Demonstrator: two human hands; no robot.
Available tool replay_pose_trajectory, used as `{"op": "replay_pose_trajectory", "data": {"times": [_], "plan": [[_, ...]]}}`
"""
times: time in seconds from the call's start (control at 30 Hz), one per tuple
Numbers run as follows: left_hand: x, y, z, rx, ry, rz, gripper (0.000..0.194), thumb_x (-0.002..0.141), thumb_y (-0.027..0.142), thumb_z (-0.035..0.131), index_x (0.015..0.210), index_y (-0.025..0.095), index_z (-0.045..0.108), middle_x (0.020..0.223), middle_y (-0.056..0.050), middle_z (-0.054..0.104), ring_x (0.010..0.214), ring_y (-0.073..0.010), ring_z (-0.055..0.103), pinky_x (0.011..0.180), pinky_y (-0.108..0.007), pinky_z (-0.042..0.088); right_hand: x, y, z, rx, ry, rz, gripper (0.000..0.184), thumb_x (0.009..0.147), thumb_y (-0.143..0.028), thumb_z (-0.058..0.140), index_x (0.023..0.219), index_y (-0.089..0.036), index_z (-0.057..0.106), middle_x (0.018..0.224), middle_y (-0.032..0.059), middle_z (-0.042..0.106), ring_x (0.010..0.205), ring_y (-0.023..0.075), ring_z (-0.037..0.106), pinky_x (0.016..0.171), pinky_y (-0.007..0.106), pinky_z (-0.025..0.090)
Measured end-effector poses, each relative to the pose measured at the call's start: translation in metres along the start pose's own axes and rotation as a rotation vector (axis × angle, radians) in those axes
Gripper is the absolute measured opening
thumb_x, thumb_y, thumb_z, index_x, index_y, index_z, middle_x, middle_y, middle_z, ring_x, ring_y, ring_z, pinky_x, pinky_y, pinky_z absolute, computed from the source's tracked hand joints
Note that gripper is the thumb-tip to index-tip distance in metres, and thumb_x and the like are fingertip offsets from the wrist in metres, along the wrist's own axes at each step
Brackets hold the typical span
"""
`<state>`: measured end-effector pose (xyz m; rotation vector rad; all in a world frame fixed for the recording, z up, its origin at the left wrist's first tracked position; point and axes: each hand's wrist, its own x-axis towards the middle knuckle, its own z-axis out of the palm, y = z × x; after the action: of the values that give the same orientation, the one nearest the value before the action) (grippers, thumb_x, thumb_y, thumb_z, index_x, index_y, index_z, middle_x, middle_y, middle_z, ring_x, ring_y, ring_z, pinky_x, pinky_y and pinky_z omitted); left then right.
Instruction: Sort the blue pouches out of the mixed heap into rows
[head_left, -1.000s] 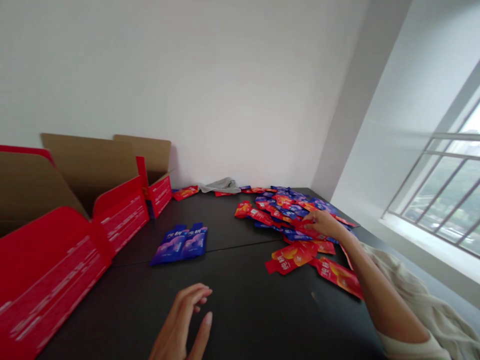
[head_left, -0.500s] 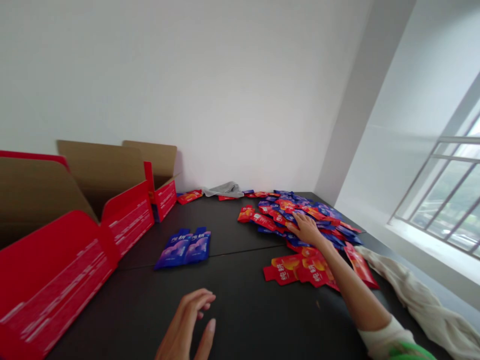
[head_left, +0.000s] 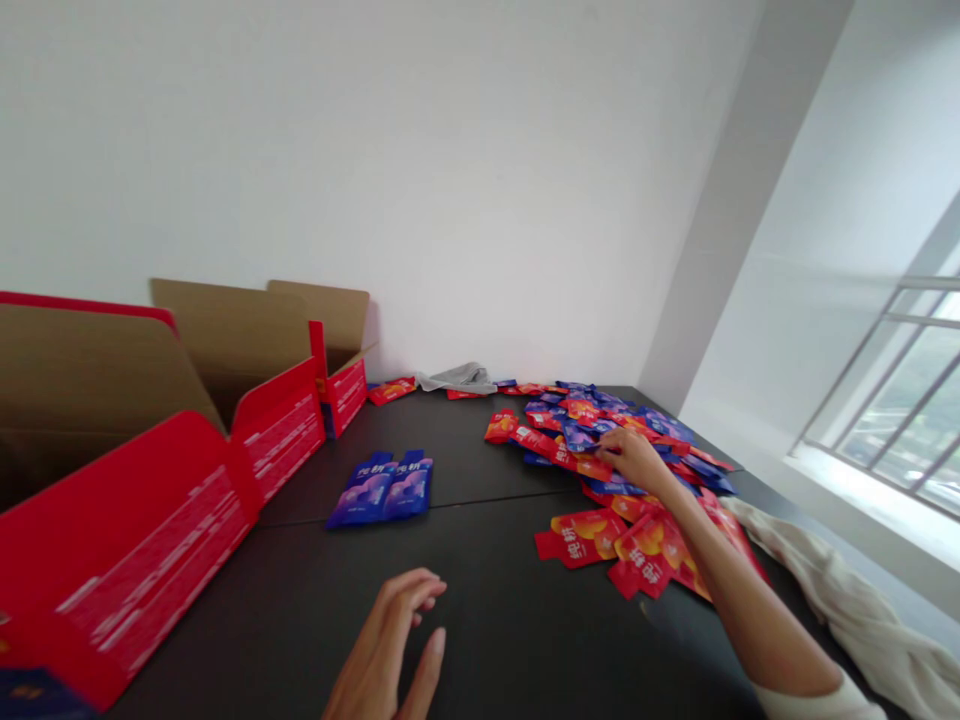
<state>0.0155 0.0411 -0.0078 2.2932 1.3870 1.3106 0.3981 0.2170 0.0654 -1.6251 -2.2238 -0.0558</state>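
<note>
Heap of red and blue-purple pouches [head_left: 585,409] on the right of the black table [head_left: 502,610]; right hand [head_left: 639,463] at its near side, thumb and fingertips nearly together beside a blue-purple pouch [head_left: 577,437], whether gripping cannot tell. Left hand [head_left: 386,640] at near centre, fingers loosely curled, thumb well apart, nothing held. Red-orange pouches [head_left: 586,541] spread before the heap, two blue-purple pouches [head_left: 409,492] side by side beyond the left hand, open red cartons [head_left: 176,545] along the left.
</note>
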Motion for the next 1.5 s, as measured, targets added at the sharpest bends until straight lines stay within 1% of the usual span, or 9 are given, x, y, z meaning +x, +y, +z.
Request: {"op": "replay_pose_trajectory", "data": {"times": [0.13,0.27,0.47,0.6,0.7,0.87,0.97,1.07,1.5], "plan": [[0.001,0.002,-0.002,-0.010,0.005,-0.007,0.031,0.093,0.031,0.045,0.124,0.030,0.041,0.118,-0.007,0.055,0.105,-0.0197,0.063,0.087,-0.032,0.057,0.001,-0.037,-0.026,0.087,0.195,-0.087,0.018,0.085,-0.030,0.053,0.081,-0.019,0.066,0.090,0.0064,0.063,0.090,0.0216,0.055,0.084,0.032,0.041],[-0.001,0.007,-0.006,-0.042,-0.101,-0.060,0.050,0.092,0.034,0.048,0.139,0.032,0.029,0.140,-0.009,0.045,0.123,-0.0255,0.053,0.099,-0.044,0.049,-0.016,-0.101,-0.054,0.338,0.311,-0.082,0.020,0.084,-0.029,0.051,0.067,-0.019,0.049,0.059,-0.0030,0.047,0.057,0.0125,0.044,0.056,0.024,0.033],[-0.007,0.015,-0.007,-0.313,-0.251,-0.056,0.090,0.084,0.053,0.058,0.151,0.029,0.002,0.156,-0.010,0.023,0.140,-0.0310,0.029,0.107,-0.052,0.037,-0.071,-0.217,-0.026,0.912,-0.054,-0.015,0.017,0.082,-0.026,0.055,0.067,-0.021,0.049,0.056,-0.0046,0.047,0.049,0.0106,0.046,0.044,0.021,0.030],[-0.009,0.016,-0.006,-0.308,-0.212,-0.166,0.070,0.092,0.044,0.050,0.150,0.029,0.015,0.153,-0.008,0.032,0.138,-0.0264,0.034,0.108,-0.049,0.035,-0.092,-0.258,0.011,1.383,-0.358,-0.020,0.014,0.086,-0.034,0.055,0.082,-0.021,0.051,0.067,-0.0026,0.057,0.056,0.0143,0.059,0.053,0.025,0.046],[-0.007,0.020,-0.010,-0.368,-0.158,-0.233,0.050,0.095,0.047,0.038,0.142,0.028,0.040,0.137,-0.005,0.055,0.126,-0.0236,0.051,0.104,-0.041,0.043,-0.094,-0.260,0.019,1.433,-0.348,-0.115,0.020,0.088,-0.040,0.058,0.090,-0.021,0.052,0.079,0.0007,0.060,0.070,0.0153,0.059,0.066,0.029,0.049],[0.000,0.028,-0.013,-0.460,-0.119,-0.422,0.043,0.096,0.050,0.037,0.100,0.020,0.067,0.076,-0.002,0.071,0.072,-0.0184,0.067,0.071,-0.026,0.055,-0.090,-0.248,0.025,1.008,-0.017,-0.113,0.032,0.080,-0.031,0.068,0.108,-0.025,0.054,0.103,0.0040,0.056,0.090,0.0190,0.051,0.078,0.031,0.044],[0.001,0.027,-0.011,-0.502,-0.125,-0.503,0.045,0.094,0.052,0.039,0.074,0.019,0.061,0.058,0.001,0.061,0.054,-0.0149,0.058,0.054,-0.022,0.049,-0.087,-0.247,0.036,1.104,-0.152,-0.075,0.013,0.087,-0.034,0.059,0.090,-0.021,0.056,0.083,0.0000,0.054,0.072,0.0147,0.048,0.063,0.026,0.040],[0.003,0.025,-0.011,-0.443,-0.073,-0.499,0.044,0.090,0.052,0.047,0.061,0.019,0.052,0.054,0.003,0.051,0.050,-0.0121,0.050,0.049,-0.020,0.041,-0.084,-0.248,0.046,1.169,-0.241,-0.082,0.032,0.091,-0.038,0.051,0.067,-0.018,0.047,0.064,-0.0040,0.039,0.059,0.0105,0.035,0.054,0.023,0.029],[0.005,0.020,-0.004,-0.577,-0.170,-0.516,0.043,0.093,0.051,0.044,0.066,0.018,0.052,0.048,0.003,0.055,0.039,-0.0094,0.050,0.045,-0.018,0.036,-0.031,-0.215,0.063,1.262,-0.085,0.140,0.034,0.084,-0.048,0.054,0.070,-0.017,0.049,0.060,-0.0037,0.048,0.055,0.0101,0.039,0.052,0.022,0.029]]}}
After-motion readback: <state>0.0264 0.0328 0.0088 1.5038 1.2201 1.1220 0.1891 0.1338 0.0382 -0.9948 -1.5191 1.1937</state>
